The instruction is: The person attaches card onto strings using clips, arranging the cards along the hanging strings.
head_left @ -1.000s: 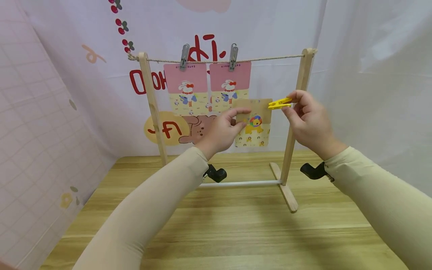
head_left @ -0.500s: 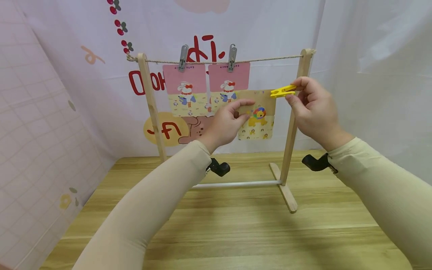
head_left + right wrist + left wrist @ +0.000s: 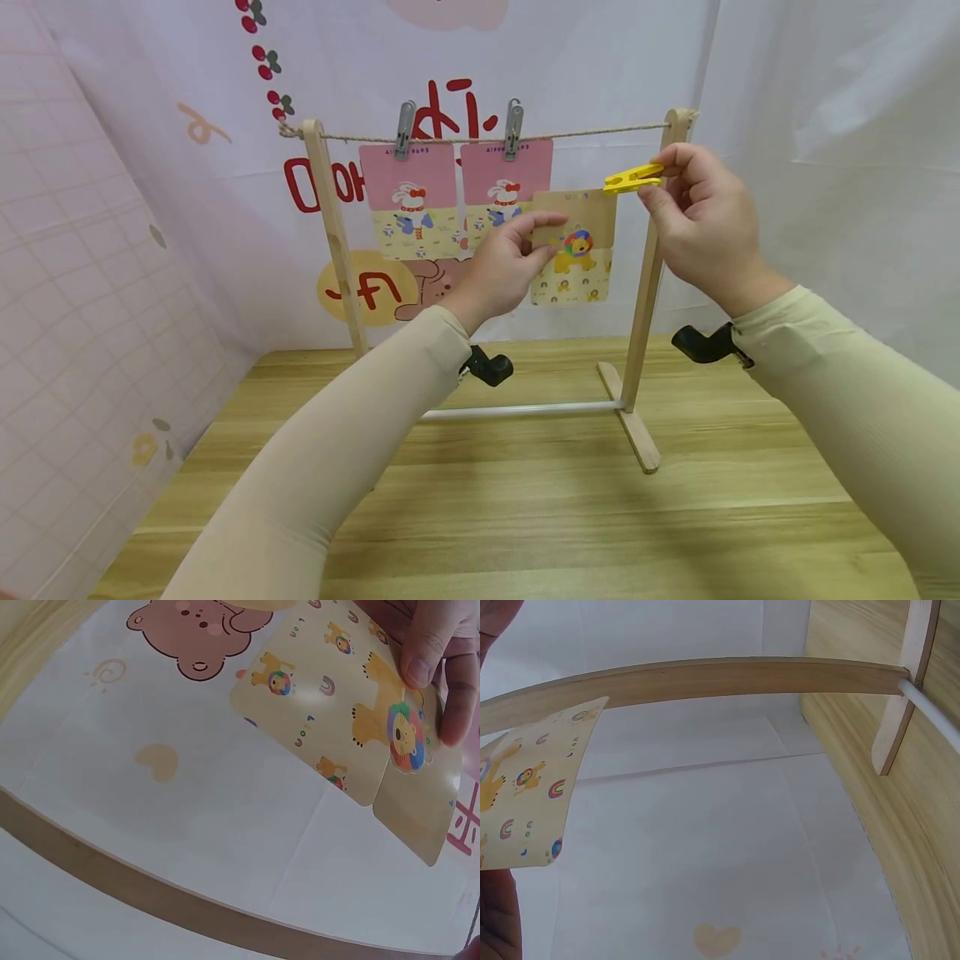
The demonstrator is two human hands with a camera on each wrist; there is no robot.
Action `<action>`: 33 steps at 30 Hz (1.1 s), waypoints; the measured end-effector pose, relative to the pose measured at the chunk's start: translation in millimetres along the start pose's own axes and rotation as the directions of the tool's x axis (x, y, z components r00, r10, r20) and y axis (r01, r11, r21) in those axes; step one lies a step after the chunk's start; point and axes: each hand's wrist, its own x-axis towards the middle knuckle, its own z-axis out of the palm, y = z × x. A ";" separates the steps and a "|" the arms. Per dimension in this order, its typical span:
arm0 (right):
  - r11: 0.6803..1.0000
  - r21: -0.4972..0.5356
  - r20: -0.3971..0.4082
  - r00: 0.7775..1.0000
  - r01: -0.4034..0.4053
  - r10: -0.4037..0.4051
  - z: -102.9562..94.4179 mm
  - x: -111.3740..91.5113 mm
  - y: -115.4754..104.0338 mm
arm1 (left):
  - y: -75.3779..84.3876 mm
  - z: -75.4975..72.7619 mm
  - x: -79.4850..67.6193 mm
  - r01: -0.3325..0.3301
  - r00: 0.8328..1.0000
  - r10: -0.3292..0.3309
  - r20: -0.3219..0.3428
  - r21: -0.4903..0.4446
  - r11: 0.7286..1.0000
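My left hand (image 3: 506,267) pinches the left edge of a beige card with a lion (image 3: 573,279) between thumb and fingers. In the right wrist view the lion card (image 3: 337,697) appears whole but slanted, the left thumb (image 3: 431,645) on its face. Only a corner of the card (image 3: 532,787) enters the left wrist view. A yellow clothespin (image 3: 633,177) is pinched in my right hand (image 3: 705,221), its tip near the card's top right corner. Above both, a rope (image 3: 600,132) runs between two wooden posts; the card hangs below it, apart from it.
Two pink rabbit cards (image 3: 408,179) hang from the rope's left part under grey clips (image 3: 513,129). The right post (image 3: 648,308) stands behind the right hand on a wooden foot (image 3: 637,437). A white bar (image 3: 540,409) crosses low above the wooden table (image 3: 525,517).
The left hand has raised the lion card toward the rope and slightly right. My right hand has risen with the yellow clothespin. The pink cards still hang in place.
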 end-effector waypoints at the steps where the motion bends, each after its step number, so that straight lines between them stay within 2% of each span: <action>1: 1.000 -0.002 -0.001 1.000 0.000 0.000 -0.3 1.4 -0.5 | 0.6 -0.2 0.5 0.003 1.000 -0.003 0.001 -0.004 1.000; 9: 1.000 -0.005 -0.020 1.000 0.011 -0.012 -2.7 12.1 -5.0 | 5.2 0.8 5.1 0.012 1.000 -0.012 0.007 -0.021 1.000; 16: 1.000 0.018 -0.035 0.999 0.006 -0.005 -4.3 23.0 -7.8 | 9.7 1.0 9.6 -0.007 1.000 0.007 -0.008 -0.021 1.000; 23: 1.000 -0.012 -0.026 1.000 -0.002 0.002 -6.1 34.4 -11.9 | 15.7 1.0 15.5 -0.016 1.000 0.016 -0.026 -0.018 1.000; 33: 0.998 -0.058 0.002 1.000 -0.021 0.021 -9.4 47.7 -18.4 | 22.9 1.3 22.9 0.006 0.999 -0.005 -0.042 0.001 1.000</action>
